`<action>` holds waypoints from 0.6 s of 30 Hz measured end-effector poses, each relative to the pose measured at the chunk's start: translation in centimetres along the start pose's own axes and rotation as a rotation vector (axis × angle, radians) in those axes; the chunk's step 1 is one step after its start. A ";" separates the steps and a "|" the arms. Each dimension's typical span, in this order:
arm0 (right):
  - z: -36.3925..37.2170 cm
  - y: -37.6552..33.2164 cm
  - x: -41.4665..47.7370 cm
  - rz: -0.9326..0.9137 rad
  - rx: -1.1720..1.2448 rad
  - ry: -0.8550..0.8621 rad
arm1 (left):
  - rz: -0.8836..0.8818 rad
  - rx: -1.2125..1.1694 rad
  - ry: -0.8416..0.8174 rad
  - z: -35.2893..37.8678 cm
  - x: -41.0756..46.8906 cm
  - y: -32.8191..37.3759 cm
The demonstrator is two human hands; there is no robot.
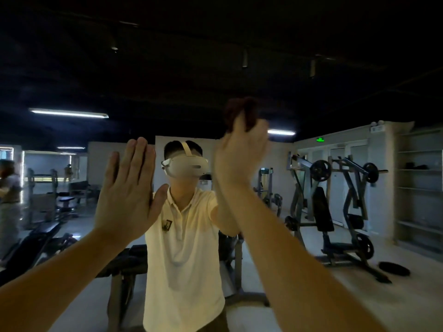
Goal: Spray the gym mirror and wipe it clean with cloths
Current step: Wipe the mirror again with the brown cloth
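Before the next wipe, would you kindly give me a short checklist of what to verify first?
1. Cloth gripped: ok, the right hand holds the dark cloth raised.
2. Cloth touching the mirror: cannot tell, the hand hides the contact.
3. The left hand free: ok, fingers straight, holding nothing.
4. A spray bottle in hand: not ok, neither hand holds one.
5. Glass wetted: cannot tell in this dim light.

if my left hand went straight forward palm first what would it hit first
The mirror. The left hand is flat, palm facing the glass, nothing visible between; it may already touch, depth is unclear. The right hand and its dark cloth are off that line.
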State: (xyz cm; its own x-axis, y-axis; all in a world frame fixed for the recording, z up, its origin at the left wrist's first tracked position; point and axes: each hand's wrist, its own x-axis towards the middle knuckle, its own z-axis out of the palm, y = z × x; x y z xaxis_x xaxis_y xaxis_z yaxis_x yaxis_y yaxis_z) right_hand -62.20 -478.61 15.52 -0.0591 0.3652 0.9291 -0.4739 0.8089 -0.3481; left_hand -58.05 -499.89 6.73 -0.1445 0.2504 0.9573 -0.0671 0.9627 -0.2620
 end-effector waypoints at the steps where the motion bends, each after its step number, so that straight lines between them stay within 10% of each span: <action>1: -0.1 -1.5 -1.9 -0.068 0.032 -0.059 | 0.000 -0.003 0.000 -0.1 0.0 0.0; 8: -2.7 2.4 -7.9 -0.762 0.112 -0.432 | -0.001 -0.003 -0.027 -0.8 -0.1 -0.1; 18: -5.7 14.8 -3.7 0.143 -0.119 -0.117 | -0.013 0.061 -0.122 -0.6 -0.1 0.0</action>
State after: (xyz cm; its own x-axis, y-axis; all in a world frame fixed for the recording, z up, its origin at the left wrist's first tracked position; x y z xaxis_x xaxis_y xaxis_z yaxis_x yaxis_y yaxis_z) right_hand -63.97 -465.33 6.15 -0.2229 0.4303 0.8747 -0.3468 0.8036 -0.4837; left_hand -57.49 -499.85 6.68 -0.2617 0.2203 0.9397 -0.1294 0.9568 -0.2604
